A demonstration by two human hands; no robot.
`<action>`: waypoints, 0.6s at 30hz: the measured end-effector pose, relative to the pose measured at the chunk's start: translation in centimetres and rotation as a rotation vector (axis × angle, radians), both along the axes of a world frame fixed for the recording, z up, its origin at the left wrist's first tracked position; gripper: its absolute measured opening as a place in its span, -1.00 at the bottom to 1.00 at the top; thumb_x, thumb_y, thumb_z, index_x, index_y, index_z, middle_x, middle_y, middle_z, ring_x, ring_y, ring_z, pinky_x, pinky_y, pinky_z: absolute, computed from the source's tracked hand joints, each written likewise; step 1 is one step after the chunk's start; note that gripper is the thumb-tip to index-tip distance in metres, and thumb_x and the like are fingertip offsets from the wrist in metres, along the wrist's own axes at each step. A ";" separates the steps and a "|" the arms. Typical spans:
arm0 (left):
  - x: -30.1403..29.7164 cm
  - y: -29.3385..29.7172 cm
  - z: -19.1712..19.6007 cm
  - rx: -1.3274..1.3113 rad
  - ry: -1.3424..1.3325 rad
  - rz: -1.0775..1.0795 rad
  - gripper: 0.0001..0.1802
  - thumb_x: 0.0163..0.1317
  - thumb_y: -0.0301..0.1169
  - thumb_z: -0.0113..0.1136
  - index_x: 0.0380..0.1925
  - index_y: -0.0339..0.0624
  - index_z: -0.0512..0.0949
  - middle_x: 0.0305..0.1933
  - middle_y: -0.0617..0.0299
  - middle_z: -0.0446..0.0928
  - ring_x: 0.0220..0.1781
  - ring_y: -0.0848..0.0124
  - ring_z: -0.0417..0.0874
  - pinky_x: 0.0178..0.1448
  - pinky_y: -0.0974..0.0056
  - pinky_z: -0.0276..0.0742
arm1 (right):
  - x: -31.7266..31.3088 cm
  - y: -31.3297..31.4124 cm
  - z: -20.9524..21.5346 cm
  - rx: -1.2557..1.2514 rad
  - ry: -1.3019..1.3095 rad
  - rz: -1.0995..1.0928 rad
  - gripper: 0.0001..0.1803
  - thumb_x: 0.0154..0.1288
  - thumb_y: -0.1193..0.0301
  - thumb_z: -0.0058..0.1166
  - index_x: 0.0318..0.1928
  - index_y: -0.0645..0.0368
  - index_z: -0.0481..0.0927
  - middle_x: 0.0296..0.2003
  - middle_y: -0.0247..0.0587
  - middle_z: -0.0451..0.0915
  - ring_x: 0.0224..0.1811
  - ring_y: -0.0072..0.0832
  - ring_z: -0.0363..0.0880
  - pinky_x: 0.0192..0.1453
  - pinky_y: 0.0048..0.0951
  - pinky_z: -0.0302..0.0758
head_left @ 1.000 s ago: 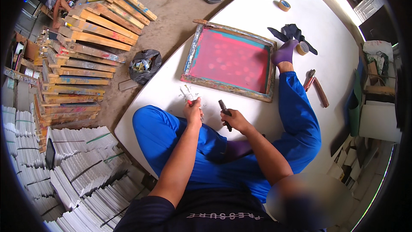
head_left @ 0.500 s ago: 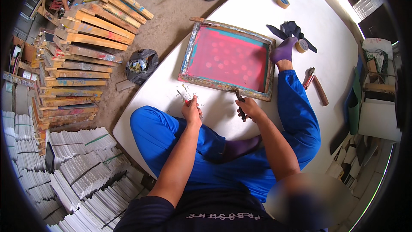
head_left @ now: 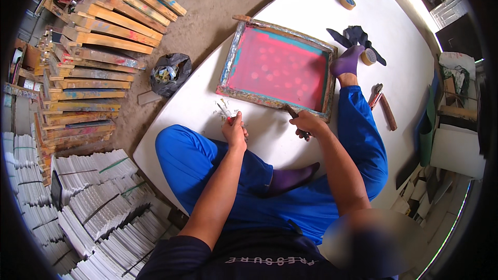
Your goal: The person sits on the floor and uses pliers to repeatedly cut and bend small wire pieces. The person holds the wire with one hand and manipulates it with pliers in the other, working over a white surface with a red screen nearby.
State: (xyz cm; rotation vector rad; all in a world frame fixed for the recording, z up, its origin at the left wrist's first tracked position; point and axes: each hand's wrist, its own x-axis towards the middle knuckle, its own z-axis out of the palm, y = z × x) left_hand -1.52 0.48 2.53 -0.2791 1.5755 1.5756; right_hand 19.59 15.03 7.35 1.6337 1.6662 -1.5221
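I see the framed screen (head_left: 280, 67), its mesh pink with teal edges, lying flat on the white surface (head_left: 407, 67) near the centre of the frame, tilted in view. The left hand (head_left: 236, 134), just below the screen's lower-left corner, is curled closed around the red handle of a screwdriver (head_left: 230, 120), whose shaft points to the upper left. The right hand (head_left: 308, 124), at the screen's lower edge, has its fingers wrapped around a dark tool (head_left: 292, 113); its tip meets or overlaps that edge, and I cannot tell which. Small wire-like bits (head_left: 224, 102) lie near the screwdriver's tip. Right of the screen I make out a purple-socked foot (head_left: 346, 63), red-handled pliers (head_left: 376, 97) and a wooden stick (head_left: 388, 113). A black plastic bag (head_left: 171, 75) sits on the floor (head_left: 199, 18), left of centre.
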 end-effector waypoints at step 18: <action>0.0 0.1 -0.6 0.004 0.030 -0.050 -0.70 0.31 -0.24 0.32 -0.41 -0.14 0.44 -0.53 0.31 0.42 -0.77 0.56 0.35 -0.71 0.38 0.26 | 1.5 -4.6 -3.8 0.708 -0.086 0.103 -0.55 0.35 0.07 0.04 -0.18 0.28 0.61 -0.33 0.26 0.66 -0.22 0.20 0.64 -0.04 0.11 0.54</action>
